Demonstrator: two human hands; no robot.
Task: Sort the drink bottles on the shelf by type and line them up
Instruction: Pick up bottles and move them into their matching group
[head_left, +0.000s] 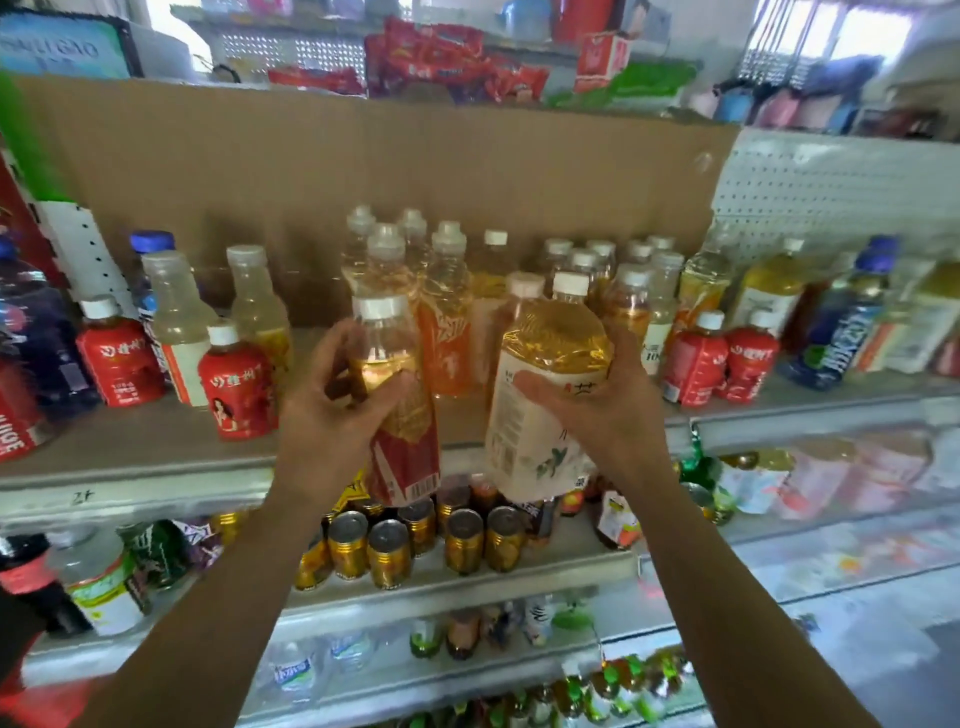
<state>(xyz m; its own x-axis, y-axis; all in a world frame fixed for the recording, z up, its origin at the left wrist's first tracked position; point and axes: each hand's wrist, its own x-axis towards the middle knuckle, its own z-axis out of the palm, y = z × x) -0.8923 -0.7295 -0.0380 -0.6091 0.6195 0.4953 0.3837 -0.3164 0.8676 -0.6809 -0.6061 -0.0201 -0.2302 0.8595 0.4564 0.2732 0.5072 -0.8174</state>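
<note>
Fingers (337, 348) of left hand (332, 415): curled round a red-labelled bottle (402, 447), thumb across its front, bottle tilted.
Right hand (602, 410): wraps a white-labelled bottle (535, 415) of amber drink, just beside the other.
Edges: both bottle bases hang below the shelf (156, 488) lip, in front of it.
Open room: bare shelf board left of the left fingers; standing bottles (447, 291) crowd behind both hands.
Labels: barcode low on the red label; leaf sprig on the white; characters blurred.
</note>
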